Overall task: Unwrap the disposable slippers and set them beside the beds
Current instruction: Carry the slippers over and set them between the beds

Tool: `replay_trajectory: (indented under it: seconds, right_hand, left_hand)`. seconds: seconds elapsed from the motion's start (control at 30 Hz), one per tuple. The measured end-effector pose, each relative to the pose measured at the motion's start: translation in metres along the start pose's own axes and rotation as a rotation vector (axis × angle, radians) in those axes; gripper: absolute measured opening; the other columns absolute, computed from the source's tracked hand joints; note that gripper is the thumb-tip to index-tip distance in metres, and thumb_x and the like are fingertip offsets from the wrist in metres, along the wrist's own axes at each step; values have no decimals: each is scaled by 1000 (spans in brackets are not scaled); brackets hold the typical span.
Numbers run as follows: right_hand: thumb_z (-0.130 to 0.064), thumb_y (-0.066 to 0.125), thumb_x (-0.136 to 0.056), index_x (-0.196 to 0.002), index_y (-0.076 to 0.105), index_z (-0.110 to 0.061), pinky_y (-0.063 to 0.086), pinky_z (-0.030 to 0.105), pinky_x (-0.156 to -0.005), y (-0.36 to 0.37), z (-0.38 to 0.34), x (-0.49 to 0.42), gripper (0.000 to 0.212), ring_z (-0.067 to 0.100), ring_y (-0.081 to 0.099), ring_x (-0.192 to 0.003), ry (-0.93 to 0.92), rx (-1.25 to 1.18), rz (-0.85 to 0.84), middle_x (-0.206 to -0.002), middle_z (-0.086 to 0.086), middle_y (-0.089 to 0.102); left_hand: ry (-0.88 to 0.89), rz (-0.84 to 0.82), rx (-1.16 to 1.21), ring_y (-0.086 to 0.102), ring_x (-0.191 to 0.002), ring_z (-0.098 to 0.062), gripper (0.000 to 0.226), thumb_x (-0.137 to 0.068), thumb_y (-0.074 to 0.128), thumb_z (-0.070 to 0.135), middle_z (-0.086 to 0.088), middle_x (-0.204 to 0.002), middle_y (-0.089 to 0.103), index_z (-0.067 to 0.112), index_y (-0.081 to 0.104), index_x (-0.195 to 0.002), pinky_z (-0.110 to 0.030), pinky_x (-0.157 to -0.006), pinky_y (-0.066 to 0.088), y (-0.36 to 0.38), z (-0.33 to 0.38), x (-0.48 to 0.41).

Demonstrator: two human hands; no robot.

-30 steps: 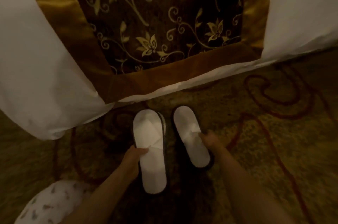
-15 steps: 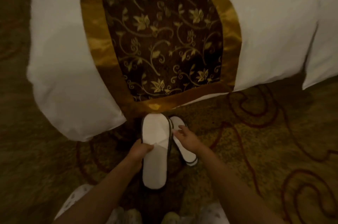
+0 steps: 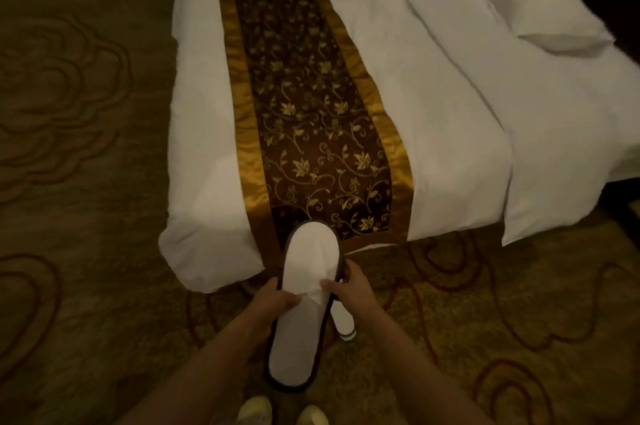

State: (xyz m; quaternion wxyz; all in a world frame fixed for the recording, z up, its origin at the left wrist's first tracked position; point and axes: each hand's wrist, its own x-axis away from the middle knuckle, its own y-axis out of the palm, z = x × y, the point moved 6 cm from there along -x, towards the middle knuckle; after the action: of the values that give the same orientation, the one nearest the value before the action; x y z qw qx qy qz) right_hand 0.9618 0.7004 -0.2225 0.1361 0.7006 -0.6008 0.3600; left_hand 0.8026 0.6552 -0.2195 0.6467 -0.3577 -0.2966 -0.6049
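Observation:
A white disposable slipper (image 3: 304, 313) with a dark rim is held up in front of me, toe pointing at the bed (image 3: 433, 105). My left hand (image 3: 277, 298) grips its left side at the strap's edge. My right hand (image 3: 349, 289) pinches the right side of the same strap. A second white slipper (image 3: 343, 322) shows only its heel behind my right wrist; whether it rests on the carpet or hangs from my right hand I cannot tell.
A brown and gold floral runner (image 3: 311, 133) lies across the foot of the white bed. A pillow (image 3: 533, 5) sits at the far right. Patterned carpet (image 3: 79, 182) spreads all around. The toes of my pale shoes (image 3: 254, 412) show at the bottom edge.
Both slippers lay side by side on the carpet a second ago. Now the left one is lifted, my right hand has shifted onto it, and my view has pulled back from the bed.

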Motion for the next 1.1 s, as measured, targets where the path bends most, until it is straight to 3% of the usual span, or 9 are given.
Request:
replay_trajectory:
  seconds: [0.1, 0.2, 0.33, 0.5, 0.67, 0.73, 0.87, 0.97, 1.1]
  right_hand:
    - [-17, 74, -76, -141, 30, -8, 45, 47, -103, -1, -61, 31, 79, 31, 46, -127, -78, 36, -11, -143, 13, 44]
    - [-22, 76, -75, -144, 22, -12, 39, 40, -107, 11, -133, 54, 89, 27, 39, -133, -253, 189, -28, -146, 10, 38]
    - [-24, 73, -78, -150, 3, -19, 30, 40, -112, 51, -229, 82, 100, 26, 24, -142, -555, 500, 48, -156, 7, 16]
    - [-25, 65, -83, -150, 1, -17, 12, 40, -119, 147, -311, 115, 92, 27, 9, -146, -1007, 1050, 156, -159, 10, 5]
    - [-20, 60, -86, -149, 13, -9, -4, 39, -118, 262, -377, 121, 78, 24, 8, -147, -1257, 1166, 282, -159, 10, 9]
    - [-18, 60, -86, -148, 19, -10, -5, 38, -117, 316, -406, 119, 74, 24, 15, -146, -1323, 1137, 242, -157, 10, 19]
    - [-28, 55, -89, -143, 30, -16, 1, 39, -119, 428, -453, 103, 61, 19, 22, -143, -1317, 1208, -22, -152, 4, 32]
    - [-28, 50, -91, -127, 47, -17, 12, 41, -117, 483, -489, 89, 38, 23, 38, -127, -1267, 1199, -39, -132, 6, 50]
    - [-25, 49, -92, -114, 50, -14, 26, 38, -106, 534, -538, 60, 25, 25, 44, -116, -1252, 1191, -53, -119, 7, 53]
  left_hand:
    - [115, 26, -86, 54, -108, -26, 56, -86, 62, 8, -17, -136, 52, 7, 41, -138, -29, -80, 46, -29, 44, 41]
    - [262, 98, -166, 51, -120, -27, 65, -82, 65, 12, -10, -137, 51, 12, 38, -141, -30, -87, 44, -72, 87, 76]
    - [400, 225, -244, 49, -119, -25, 57, -87, 57, 7, -10, -136, 50, 13, 37, -140, -27, -86, 39, -142, 130, 109]
    - [610, 355, -462, 55, -115, -28, 43, -87, 53, 4, -15, -128, 58, 9, 47, -130, -25, -89, 41, -243, 159, 135]
    - [638, 514, -650, 54, -117, -27, 41, -90, 47, 11, -11, -132, 56, 11, 46, -132, -31, -94, 43, -377, 172, 134]
    - [634, 541, -777, 50, -123, -24, 46, -92, 44, 11, -10, -139, 50, 12, 41, -138, -30, -101, 39, -434, 178, 127]
    - [631, 570, -956, 46, -128, -26, 51, -93, 45, 14, -10, -143, 46, 13, 35, -142, -34, -104, 38, -533, 197, 120]
    - [610, 581, -1007, 47, -125, -28, 51, -90, 46, 11, -11, -140, 48, 13, 38, -140, -38, -103, 40, -595, 211, 113]
    - [633, 602, -1001, 51, -120, -28, 50, -88, 49, 11, -10, -134, 54, 15, 42, -138, -39, -98, 43, -661, 240, 92]
